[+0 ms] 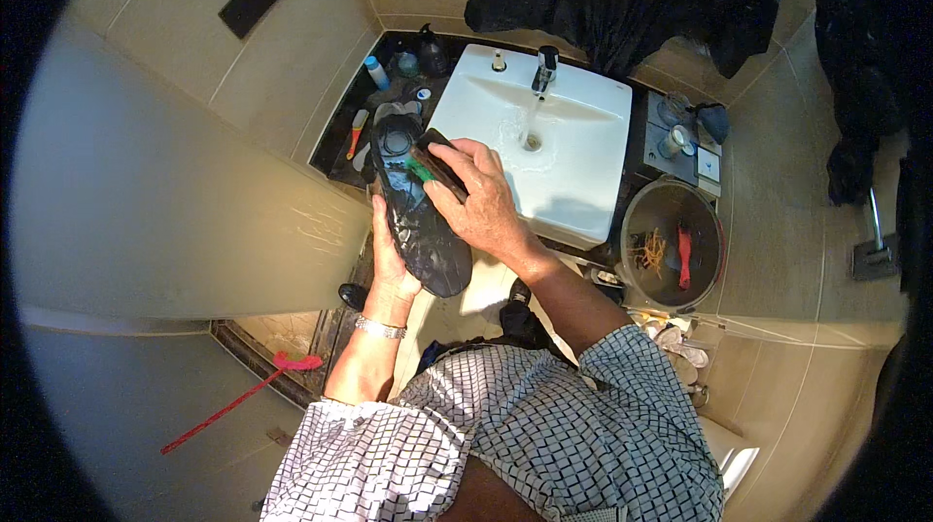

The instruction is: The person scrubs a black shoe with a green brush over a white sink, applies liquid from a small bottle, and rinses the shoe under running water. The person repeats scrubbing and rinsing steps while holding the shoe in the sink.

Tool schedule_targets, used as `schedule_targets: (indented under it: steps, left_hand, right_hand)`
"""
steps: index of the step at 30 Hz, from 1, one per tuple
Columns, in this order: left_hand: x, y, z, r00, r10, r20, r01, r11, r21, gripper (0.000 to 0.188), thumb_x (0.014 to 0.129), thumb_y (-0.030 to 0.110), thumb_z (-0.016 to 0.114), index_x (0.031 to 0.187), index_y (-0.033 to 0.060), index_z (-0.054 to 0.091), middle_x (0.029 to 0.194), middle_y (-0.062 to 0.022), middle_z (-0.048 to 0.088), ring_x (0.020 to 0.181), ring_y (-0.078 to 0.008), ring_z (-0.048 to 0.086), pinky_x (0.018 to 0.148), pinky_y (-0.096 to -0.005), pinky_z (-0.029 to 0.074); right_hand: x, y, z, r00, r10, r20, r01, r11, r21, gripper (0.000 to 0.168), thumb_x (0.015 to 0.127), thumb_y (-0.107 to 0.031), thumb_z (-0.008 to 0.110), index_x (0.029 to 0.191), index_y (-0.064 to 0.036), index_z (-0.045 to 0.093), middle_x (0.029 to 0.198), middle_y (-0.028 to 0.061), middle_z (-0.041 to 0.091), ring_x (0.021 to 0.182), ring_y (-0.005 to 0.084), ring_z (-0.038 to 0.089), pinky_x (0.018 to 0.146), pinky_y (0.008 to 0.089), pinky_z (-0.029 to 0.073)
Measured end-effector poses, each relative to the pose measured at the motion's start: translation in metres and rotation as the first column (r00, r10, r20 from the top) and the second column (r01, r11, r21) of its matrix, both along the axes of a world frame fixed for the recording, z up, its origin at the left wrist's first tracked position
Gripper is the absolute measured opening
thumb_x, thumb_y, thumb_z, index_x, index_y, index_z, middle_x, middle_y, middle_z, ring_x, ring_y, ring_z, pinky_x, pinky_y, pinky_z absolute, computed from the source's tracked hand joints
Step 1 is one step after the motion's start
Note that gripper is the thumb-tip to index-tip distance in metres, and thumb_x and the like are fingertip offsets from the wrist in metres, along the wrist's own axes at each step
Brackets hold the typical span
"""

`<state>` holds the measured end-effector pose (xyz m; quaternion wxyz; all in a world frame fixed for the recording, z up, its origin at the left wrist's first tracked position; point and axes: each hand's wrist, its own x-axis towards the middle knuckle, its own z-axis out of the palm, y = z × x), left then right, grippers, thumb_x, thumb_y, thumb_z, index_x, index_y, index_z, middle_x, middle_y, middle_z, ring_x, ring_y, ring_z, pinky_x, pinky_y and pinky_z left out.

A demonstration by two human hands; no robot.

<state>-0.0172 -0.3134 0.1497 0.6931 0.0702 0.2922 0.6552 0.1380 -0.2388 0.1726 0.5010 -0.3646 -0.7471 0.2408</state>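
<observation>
My left hand (391, 252) grips a black shoe (426, 238) along its side, with the wet sole turned up towards me. A dark-backed scrubbing brush (442, 166) is in my right hand (477, 194). Its green bristles (419, 170) meet the middle of the sole, where the surface looks wet and bluish. Both hands are at the left front of a white washbasin (576, 194). Water runs from the chrome faucet (546, 70) into the basin's drain.
Left of the basin, a black counter holds an orange-and-white handled brush (357, 133), a blue-capped bottle (377, 73) and a dark pump bottle (433, 52). To the right stands a bucket (633, 274) with a red-handled item inside. A frosted panel (182, 179) borders the left.
</observation>
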Motion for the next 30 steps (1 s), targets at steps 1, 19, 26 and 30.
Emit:
schedule_targets:
  steps: [1,19,26,30]
  left_hand:
    - [-0.002,-0.010,0.001,1.000,-0.007,0.010,0.007,1.000,0.008,0.069,0.105,0.066,0.053,0.147,0.0114,0.057,0.138,-0.0123,0.067,0.124,-0.0272,0.068,0.104,-0.0461,0.059]
    - [-0.038,-0.171,-0.033,0.989,-0.104,0.102,0.111,0.992,-0.064,0.066,0.103,0.066,0.054,0.139,0.0102,0.062,0.129,-0.0137,0.070,0.116,-0.0267,0.071,0.097,-0.0439,0.063]
    - [-0.006,-0.163,-0.017,0.997,-0.026,0.067,0.025,1.000,0.015,0.059,0.106,0.061,0.049,0.132,0.0108,0.066,0.120,-0.0140,0.074,0.102,-0.0296,0.075,0.089,-0.0454,0.064]
    - [0.045,-0.157,-0.015,0.990,-0.129,0.061,0.122,0.987,0.102,0.056,0.112,0.054,0.044,0.146,0.0116,0.059,0.134,-0.0106,0.070,0.115,-0.0255,0.072,0.099,-0.0433,0.061]
  right_hand:
    - [-0.003,-0.007,0.004,0.998,-0.020,0.062,0.016,0.998,0.066,0.052,0.090,-0.022,0.078,0.138,-0.005,0.065,0.132,0.0216,0.059,0.121,0.0420,0.056,0.106,0.0499,0.048]
    - [-0.052,-0.180,0.005,0.965,-0.004,0.262,-0.049,0.980,0.195,0.047,0.091,-0.028,0.076,0.133,-0.008,0.068,0.133,0.0252,0.055,0.113,0.0410,0.054,0.094,0.0523,0.050]
    - [0.005,-0.228,0.021,0.964,0.096,0.247,-0.145,0.971,0.189,0.056,0.087,-0.024,0.081,0.139,-0.012,0.067,0.134,0.0209,0.058,0.113,0.0397,0.058,0.100,0.0490,0.051]
    - [0.017,-0.154,0.037,0.961,-0.144,0.238,0.090,0.970,0.224,0.047,0.090,-0.026,0.077,0.134,-0.010,0.068,0.132,0.0249,0.060,0.112,0.0440,0.058,0.097,0.0521,0.051]
